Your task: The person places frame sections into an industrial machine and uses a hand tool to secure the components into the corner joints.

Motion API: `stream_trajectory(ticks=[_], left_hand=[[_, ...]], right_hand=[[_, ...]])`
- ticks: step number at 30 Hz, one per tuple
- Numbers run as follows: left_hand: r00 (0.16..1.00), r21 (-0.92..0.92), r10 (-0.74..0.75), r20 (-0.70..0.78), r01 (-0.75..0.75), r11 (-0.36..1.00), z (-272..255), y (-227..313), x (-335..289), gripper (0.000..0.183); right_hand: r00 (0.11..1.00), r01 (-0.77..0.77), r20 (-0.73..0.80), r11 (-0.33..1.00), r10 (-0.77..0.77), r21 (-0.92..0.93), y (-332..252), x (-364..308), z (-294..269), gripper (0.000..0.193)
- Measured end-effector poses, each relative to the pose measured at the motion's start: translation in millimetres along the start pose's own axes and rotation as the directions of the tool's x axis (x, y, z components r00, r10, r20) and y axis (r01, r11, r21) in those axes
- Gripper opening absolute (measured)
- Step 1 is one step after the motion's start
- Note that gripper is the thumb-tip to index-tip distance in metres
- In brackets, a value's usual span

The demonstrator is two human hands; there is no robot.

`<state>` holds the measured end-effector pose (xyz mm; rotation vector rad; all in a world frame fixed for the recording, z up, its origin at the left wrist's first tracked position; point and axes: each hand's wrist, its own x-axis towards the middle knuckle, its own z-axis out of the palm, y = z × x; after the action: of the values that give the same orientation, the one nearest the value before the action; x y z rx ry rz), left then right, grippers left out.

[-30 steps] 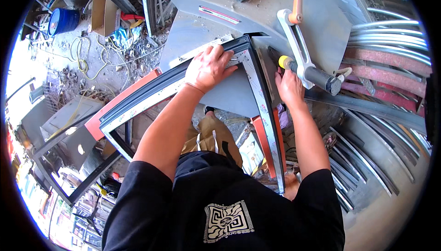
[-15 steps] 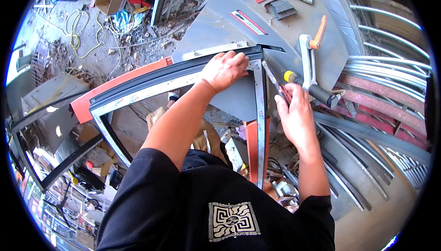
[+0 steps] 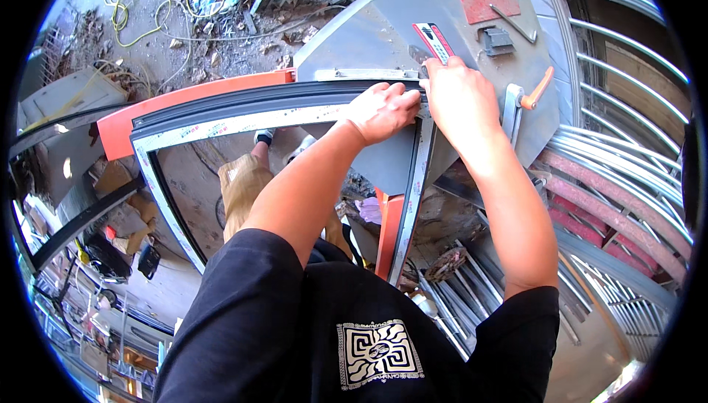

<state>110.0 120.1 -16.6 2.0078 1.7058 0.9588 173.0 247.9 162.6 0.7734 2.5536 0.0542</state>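
A dark metal window frame (image 3: 243, 123) with printed white protective film along its faces lies in front of me. My left hand (image 3: 385, 112) curls its fingers over the frame's far bar, close to the far right corner. My right hand (image 3: 463, 101) is at that same corner, fingers bent down and closed, just beside the left. What the right fingers hold is hidden; a blurred grey bit shows past them. Under the corner is a grey metal machine top (image 3: 376, 27), with a metal strip (image 3: 365, 75) along the frame's outer edge.
Orange bars (image 3: 199, 101) support the frame. On the machine top lie a red plate (image 3: 487, 1), a bent rod (image 3: 514, 23) and a dark block (image 3: 495, 42). An orange-handled lever (image 3: 537, 89) stands at right. Metal profiles (image 3: 619, 145) are stacked beyond; cable (image 3: 125, 5) and rubble litter the floor.
My right hand has moved left and away from me to the frame's corner; the red-handled metal tool it held is no longer visible. My left hand stays on the bar. The view has shifted.
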Motion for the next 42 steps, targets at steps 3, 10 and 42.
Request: stream_trajectory(ticks=[3, 10, 42], left_hand=[[1.0, -0.041, -0.013, -0.023, 0.012, 0.999, 2, 0, 0, 0.016], [0.999, 0.008, 0.013, -0.036, -0.012, 1.0, 2, 2, 1, 0.013], [0.999, 0.046, 0.022, -0.028, -0.02, 0.999, 1, 0, 2, 0.014]], right_hand=[[1.0, -0.029, -0.006, 0.999, 0.029, -0.038, -5, 9, 14, 0.02], [0.996, -0.06, 0.075, 0.998, 0.057, 0.036, 0, 8, 6, 0.024], [0.987, 0.001, 0.163, 0.999, 0.006, -0.043, 12, 15, 6, 0.023]])
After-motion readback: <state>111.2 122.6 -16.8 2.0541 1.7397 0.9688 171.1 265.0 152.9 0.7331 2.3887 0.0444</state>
